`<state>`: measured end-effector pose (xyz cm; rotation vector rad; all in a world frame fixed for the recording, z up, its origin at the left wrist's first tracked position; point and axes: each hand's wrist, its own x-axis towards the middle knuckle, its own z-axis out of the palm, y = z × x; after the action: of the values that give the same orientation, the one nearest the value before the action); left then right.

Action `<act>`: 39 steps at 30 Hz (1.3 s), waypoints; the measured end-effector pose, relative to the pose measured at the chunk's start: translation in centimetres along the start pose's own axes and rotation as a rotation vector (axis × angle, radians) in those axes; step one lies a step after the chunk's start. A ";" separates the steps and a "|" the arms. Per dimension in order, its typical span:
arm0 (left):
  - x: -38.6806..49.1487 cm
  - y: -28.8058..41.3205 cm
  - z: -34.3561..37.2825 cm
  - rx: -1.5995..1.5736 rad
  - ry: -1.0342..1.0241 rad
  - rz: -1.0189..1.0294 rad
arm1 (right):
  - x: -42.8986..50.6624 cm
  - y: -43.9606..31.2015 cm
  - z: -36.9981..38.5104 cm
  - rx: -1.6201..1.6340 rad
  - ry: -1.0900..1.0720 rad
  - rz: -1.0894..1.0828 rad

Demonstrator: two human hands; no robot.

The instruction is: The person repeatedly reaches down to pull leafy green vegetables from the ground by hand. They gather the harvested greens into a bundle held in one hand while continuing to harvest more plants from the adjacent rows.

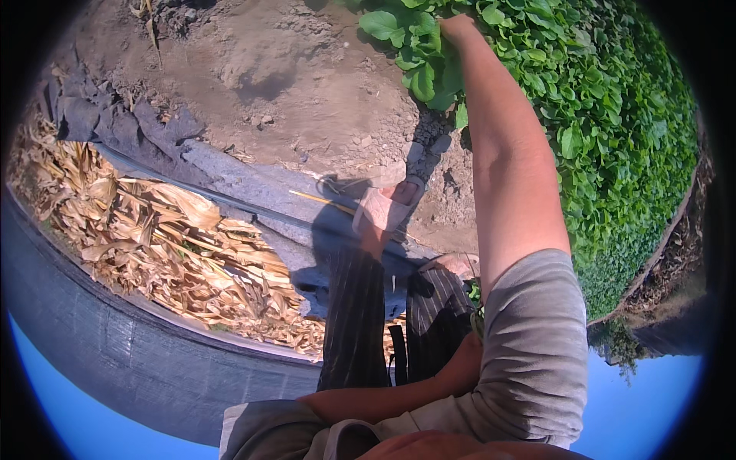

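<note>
My right arm stretches forward into a bed of leafy green plants (609, 115). At its far end, my right hand (458, 29) is among the leaves at the edge of the bed, its fingers hidden by foliage. Broad green leaves (422, 80) hang just beside it over the soil. Bent across my body, my left arm ends at my left hand (472, 348), partly covered by the right sleeve. Green stems and leaves (477, 316) show at this hand, which looks closed around them; most of the bunch is hidden.
Bare, crumbly soil (322, 103) lies left of the plants. My sandalled foot (388, 204) is near the edge of grey ground fabric (259, 178), crossed by a dark hose (230, 201). Dry corn husks (190, 247) pile up beyond it, beside a dark sheet-like wall (144, 356).
</note>
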<state>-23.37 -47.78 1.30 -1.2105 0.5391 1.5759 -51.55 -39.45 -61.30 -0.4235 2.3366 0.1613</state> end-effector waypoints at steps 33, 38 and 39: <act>5.3 -6.1 2.3 -0.298 0.068 -0.009 | -27.6 2.1 -16.1 1.390 -0.123 -0.082; 9.0 -8.5 1.4 -0.351 0.166 0.280 | -40.8 6.3 -16.2 1.405 -0.011 -0.185; 9.4 -8.8 1.3 -0.359 0.203 0.325 | -43.4 6.7 -16.0 1.439 -0.054 -0.173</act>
<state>-15.56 -39.24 -4.63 -1.6299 0.6241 1.8911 -35.39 -25.93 -19.60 0.1269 1.7626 -1.4524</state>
